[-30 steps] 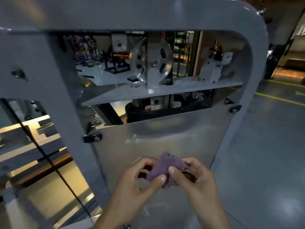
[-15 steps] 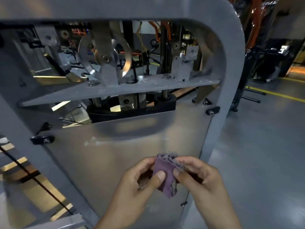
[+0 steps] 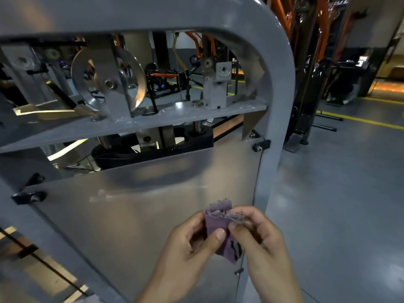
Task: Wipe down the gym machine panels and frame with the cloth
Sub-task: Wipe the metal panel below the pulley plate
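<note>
A small purple cloth (image 3: 215,224), folded with frayed edges at its top, is held between both hands in front of the machine. My left hand (image 3: 188,248) pinches it with thumb on the front; my right hand (image 3: 260,237) pinches its right side with thumb and curled fingers. Behind them stands the translucent grey shield panel (image 3: 135,215), with a pale smear near its upper left. The grey rounded frame (image 3: 277,88) arches over and down the panel's right side. Neither the cloth nor the hands touch the panel.
A grey crossbar (image 3: 131,125) carries a metal pulley (image 3: 109,84) and a bracket (image 3: 216,84) above the black weight stack top (image 3: 153,147). Black panel clips (image 3: 261,145) sit on the frame. Grey floor with yellow lines (image 3: 360,121) lies to the right, other machines beyond.
The view has shifted right, so the machine sits further left in frame. Both hands have refolded the cloth, its frayed edges now sticking up.
</note>
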Available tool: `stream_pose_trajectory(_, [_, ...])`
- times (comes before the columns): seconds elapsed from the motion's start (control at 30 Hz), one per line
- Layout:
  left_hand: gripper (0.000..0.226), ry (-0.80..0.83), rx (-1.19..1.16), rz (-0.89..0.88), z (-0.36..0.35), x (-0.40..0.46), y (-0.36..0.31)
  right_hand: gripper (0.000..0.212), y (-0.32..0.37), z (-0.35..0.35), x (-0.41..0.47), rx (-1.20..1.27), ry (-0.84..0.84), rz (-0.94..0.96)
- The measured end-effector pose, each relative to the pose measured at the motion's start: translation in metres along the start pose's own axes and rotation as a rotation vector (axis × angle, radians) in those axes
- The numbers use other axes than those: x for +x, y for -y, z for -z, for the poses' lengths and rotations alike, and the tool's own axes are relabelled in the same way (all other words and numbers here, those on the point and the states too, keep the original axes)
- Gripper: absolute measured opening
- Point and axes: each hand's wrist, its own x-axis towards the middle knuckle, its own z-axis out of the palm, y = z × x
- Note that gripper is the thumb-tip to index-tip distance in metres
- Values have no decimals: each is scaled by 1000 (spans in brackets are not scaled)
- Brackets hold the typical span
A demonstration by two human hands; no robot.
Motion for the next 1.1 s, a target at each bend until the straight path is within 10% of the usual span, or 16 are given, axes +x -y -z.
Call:
stream_pose_trajectory(0.4, [25, -107, 26, -68, -16, 28, 1, 31, -13, 6, 20, -284, -258, 192])
stream_pose_trajectory(0.87, [28, -119, 209, -75, -9, 44, 2, 24, -2, 28, 39, -132, -18, 118])
stream_pose_trajectory(1.1, [36, -130, 306, -136, -1, 44, 1, 32, 54, 54, 82, -391, -401, 543])
